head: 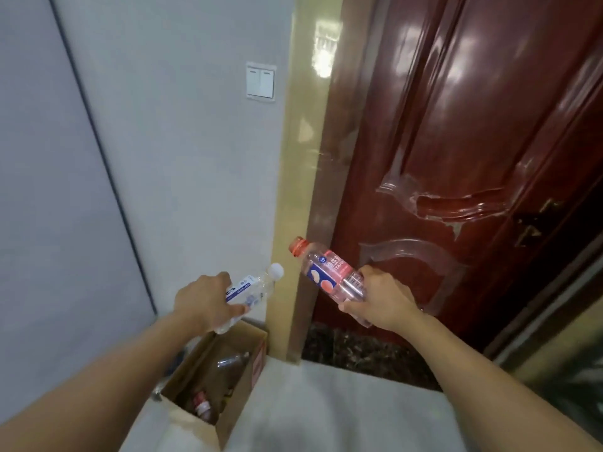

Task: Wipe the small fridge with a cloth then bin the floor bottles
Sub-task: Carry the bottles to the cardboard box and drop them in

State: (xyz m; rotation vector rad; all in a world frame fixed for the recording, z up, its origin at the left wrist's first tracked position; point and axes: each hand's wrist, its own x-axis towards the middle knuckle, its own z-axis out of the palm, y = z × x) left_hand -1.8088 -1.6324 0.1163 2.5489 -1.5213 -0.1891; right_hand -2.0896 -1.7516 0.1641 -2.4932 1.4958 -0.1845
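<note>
My left hand (204, 303) grips a clear bottle (257, 287) with a white cap and a blue-and-white label, held tilted above the open cardboard box (235, 409). My right hand (380, 296) holds a pink bottle (326, 272) with a red cap and a blue label, its cap pointing up and left, to the right of the box. Inside the box lie other bottles, one clear bottle (233, 360) near the back and one red-capped bottle (202, 402) near the front. The fridge and the cloth are not in view.
The box stands on the pale floor (342, 409) against a grey wall, in the corner by a beige door frame (303, 197). A glossy dark red door (456, 158) fills the right side. A white light switch (260, 81) sits on the wall.
</note>
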